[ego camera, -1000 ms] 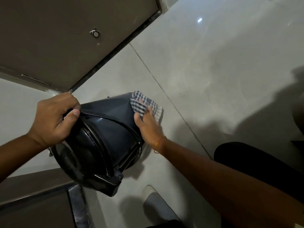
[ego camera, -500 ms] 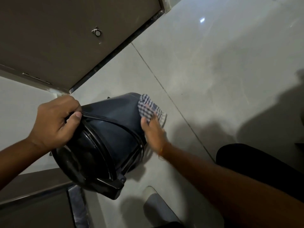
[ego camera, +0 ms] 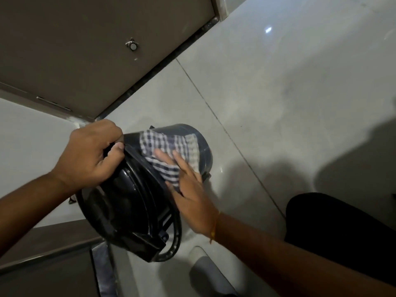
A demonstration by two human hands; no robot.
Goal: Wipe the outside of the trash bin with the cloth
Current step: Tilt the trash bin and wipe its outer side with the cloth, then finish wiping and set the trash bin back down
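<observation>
While my left hand point(ego camera: 90, 155) stays clenched on the rim of the trash bin point(ego camera: 137, 202), holding it tipped with its mouth toward me and its base angled away over the tiled floor point(ego camera: 278, 103), I am in the middle of the wiping step: my right hand point(ego camera: 188, 189) lies flat and open, fingers point(ego camera: 165, 156) spread, pressing the checked cloth point(ego camera: 169, 153) against the upper outside wall of the bin. It grips nothing; it only pins the cloth to the curved plastic by palm pressure. I judge the wipe is part done, since only this upper face is under the cloth and the sides turned away from me are not reachable as the bin sits. The next move, I think, calls for dragging the cloth along the wall with steady pressure, then rolling the bin with my left hand to present a fresh face. Compared with 0.5 s ago, the cloth has come up from the far right edge of the bin and now spreads wider across the top, and my right hand has slid nearer the rim.
</observation>
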